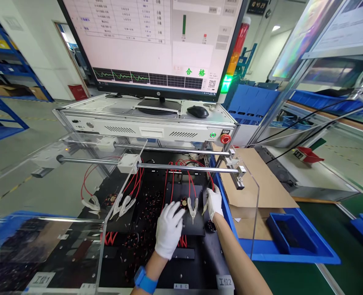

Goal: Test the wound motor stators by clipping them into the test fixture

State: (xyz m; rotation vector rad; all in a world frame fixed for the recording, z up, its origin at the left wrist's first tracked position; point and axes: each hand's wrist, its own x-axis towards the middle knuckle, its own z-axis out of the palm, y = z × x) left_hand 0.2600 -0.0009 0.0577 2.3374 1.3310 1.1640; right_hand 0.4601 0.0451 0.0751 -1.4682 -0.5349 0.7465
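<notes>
My left hand (169,229), in a white glove and with a blue band on the wrist, is over the black test bed with its fingers apart. Its fingertips are just left of a small round wound stator (184,203) with a pale centre. My right hand (214,203), also gloved, is closed around a whitish clip (205,208) on a red wire; the fingers hide most of it. Between the hands a white spring clip (192,209) hangs from red wires. Another wound stator (210,226) lies just below my right hand.
Clear plastic covers (67,196) and steel rods (181,168) reach over the bed. More white clips (124,205) and loose stators (131,240) are at left. A monitor (156,49) stands behind; a blue tray (291,233), cardboard (261,180) and red stop button (226,139) are at right.
</notes>
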